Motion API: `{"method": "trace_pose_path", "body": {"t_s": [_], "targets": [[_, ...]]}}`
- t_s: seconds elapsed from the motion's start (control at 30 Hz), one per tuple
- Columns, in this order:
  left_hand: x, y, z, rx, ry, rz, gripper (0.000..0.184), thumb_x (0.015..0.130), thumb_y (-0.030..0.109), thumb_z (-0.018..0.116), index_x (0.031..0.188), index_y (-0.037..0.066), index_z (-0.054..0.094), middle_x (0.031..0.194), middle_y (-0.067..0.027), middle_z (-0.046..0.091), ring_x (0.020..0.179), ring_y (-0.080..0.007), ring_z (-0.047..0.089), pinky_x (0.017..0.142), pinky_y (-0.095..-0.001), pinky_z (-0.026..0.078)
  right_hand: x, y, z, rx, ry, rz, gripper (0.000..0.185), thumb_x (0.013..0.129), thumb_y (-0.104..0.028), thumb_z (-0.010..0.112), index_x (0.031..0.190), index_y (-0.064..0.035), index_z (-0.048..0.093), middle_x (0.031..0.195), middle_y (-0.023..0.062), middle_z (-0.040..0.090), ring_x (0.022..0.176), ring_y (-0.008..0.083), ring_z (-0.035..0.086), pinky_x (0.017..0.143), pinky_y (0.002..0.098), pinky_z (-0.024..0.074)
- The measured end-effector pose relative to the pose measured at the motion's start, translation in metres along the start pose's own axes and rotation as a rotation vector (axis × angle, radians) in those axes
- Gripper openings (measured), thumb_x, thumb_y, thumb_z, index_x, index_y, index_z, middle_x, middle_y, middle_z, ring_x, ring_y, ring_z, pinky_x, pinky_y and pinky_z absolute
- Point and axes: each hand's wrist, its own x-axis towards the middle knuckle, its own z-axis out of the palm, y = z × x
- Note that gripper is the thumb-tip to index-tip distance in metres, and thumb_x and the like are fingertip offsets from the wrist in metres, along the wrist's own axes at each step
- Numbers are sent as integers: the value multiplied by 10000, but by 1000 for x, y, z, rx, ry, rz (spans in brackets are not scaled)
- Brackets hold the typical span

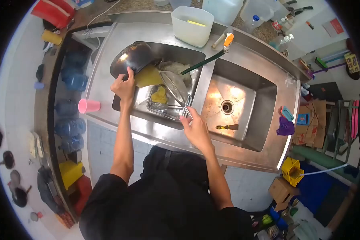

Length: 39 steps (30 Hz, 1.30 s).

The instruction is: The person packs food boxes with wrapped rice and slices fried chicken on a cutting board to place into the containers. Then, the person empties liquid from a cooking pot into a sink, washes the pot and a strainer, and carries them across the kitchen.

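My left hand (124, 86) grips the edge of a dark pan (133, 59), which is tilted over the upper left part of the left sink basin. My right hand (194, 126) is closed on the handle of a metal strainer (174, 85), whose round head lies over the middle of that basin. Below the strainer, a rectangular wire rack or tray (158, 109) holds a yellow sponge or cloth (159, 95) and a whisk-like utensil. A yellowish flat item (149, 77) lies beside the pan. A dark green hose (203, 63) reaches from the faucet into the basin.
The right basin (232, 94) holds a yellow-and-black scraper (227, 127) near its drain. A white tub (192, 30) stands behind the left basin. A pink cup (89, 106) is at the counter's left edge, and a purple cloth (285, 127) at its right edge.
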Motion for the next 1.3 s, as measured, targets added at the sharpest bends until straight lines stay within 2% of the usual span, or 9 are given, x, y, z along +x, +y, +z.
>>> {"method": "trace_pose_path", "body": {"t_s": [0.2,0.43,0.53,0.67,0.83,1.03,1.1,1.13,1.3], "targets": [[13,-27,37,-23,42,282,337,715,113,827,535,42,551,485,-100,528,376,-241,478,386,-335,343,20,13,17,2,79,119,409,920,-223,629,1232,26,544,841,213,655,799,365,650,726,442,490],[6,-35,62,-21,52,212,321,724,117,828,548,28,575,474,-102,524,391,-227,503,392,-333,352,55,9,46,9,59,229,380,934,-220,613,1223,20,548,832,193,650,759,352,641,703,410,486],[5,-28,78,-61,-120,-454,398,804,282,765,599,-40,652,474,-142,560,439,-244,558,450,-377,411,86,14,68,102,57,205,365,957,-239,589,1222,10,550,778,146,622,650,300,613,652,393,481],[-24,-71,122,139,-147,-667,519,764,449,748,806,-68,738,667,-264,656,630,-391,661,689,-458,510,124,23,89,447,20,362,358,974,-271,568,1217,-9,563,717,88,609,604,193,585,597,353,471],[-41,-41,161,197,-150,-703,540,761,466,751,799,-72,731,735,-261,678,701,-400,680,708,-456,530,160,34,98,591,57,453,348,976,-266,562,1225,-23,568,695,57,606,616,139,581,548,334,453],[-40,-22,166,234,-257,-589,518,754,487,756,682,-24,715,590,-236,618,562,-403,626,567,-480,481,191,65,103,-36,254,278,223,955,-226,586,1001,-8,607,736,152,625,639,264,619,599,392,467],[-36,-22,163,203,-240,-560,529,759,488,753,700,-37,717,570,-236,607,544,-396,624,558,-477,480,220,107,113,-107,505,-140,238,936,-245,614,895,-11,599,812,199,643,744,371,631,668,455,477],[-33,-23,161,209,-233,-596,530,760,487,753,726,-41,724,591,-237,620,570,-397,636,579,-476,492,232,115,111,-144,519,-103,226,930,-251,620,934,-25,623,905,194,650,855,406,623,720,489,476],[-24,-48,157,254,-297,-790,590,766,502,748,886,-76,731,856,-262,700,824,-398,692,773,-463,531,277,145,125,-49,568,-142,208,926,-231,624,966,-29,655,933,170,624,879,383,611,768,442,476]]}}
